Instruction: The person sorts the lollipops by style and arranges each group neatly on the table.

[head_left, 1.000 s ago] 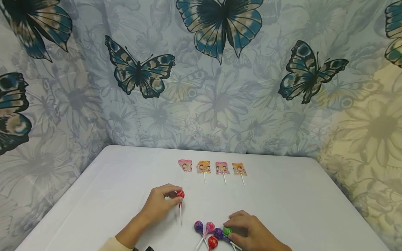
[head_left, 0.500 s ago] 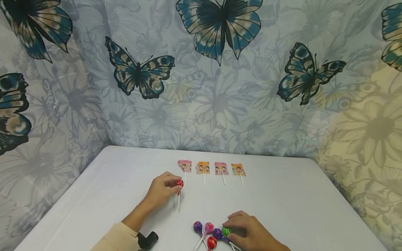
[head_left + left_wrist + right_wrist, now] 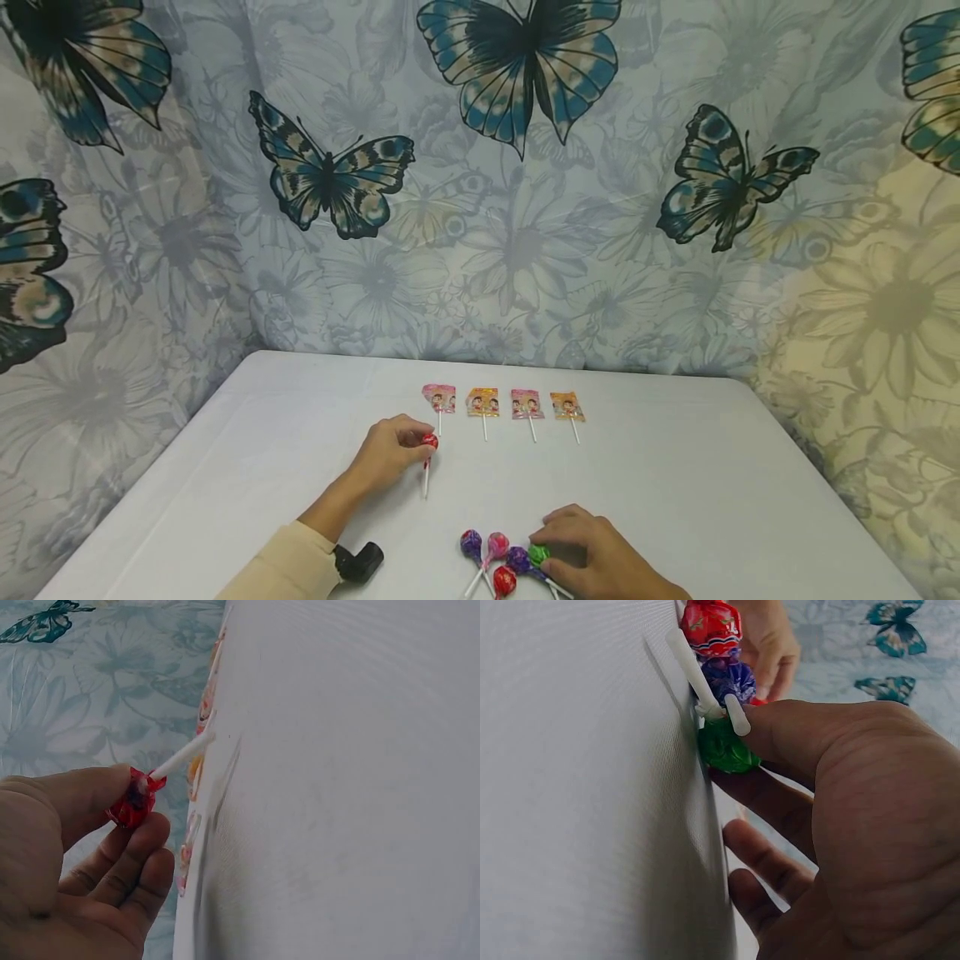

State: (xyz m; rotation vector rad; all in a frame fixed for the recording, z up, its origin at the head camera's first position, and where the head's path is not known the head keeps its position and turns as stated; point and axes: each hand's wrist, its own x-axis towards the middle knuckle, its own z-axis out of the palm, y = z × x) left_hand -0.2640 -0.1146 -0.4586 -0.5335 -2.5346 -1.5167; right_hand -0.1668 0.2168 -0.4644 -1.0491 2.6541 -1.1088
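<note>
on a white table (image 3: 675, 467) backed by a butterfly curtain (image 3: 525, 208), a person's two hands are working among lollipops. the left hand (image 3: 390, 454) is reaching out over the middle of the table and pinching the wrapped head of a red lollipop (image 3: 429, 442) between thumb and fingertips; the left wrist view is showing the fingers curled round that red head, with the white stick pointing away from the palm. seen from the head camera, the stick is slanting down toward the person and its far end is lying at or just above the table; i cannot tell whether it is touching. this lollipop is sitting just in front of a row of four flat packets (image 3: 502, 402), each with a short white stick, lined up side by side farther back; it is nearest the leftmost one.

the right hand (image 3: 600, 562) is resting at the near edge, fingers bent over a green lollipop (image 3: 538, 553), with thumb and fingertip closing on it against the table. beside it, to the left, a cluster of round lollipops (image 3: 495, 554) is lying, purple, pink and red, their sticks crossing. a cream sleeve (image 3: 277, 571) is covering the left forearm, and a small black device (image 3: 360, 561) is sitting at that wrist.
</note>
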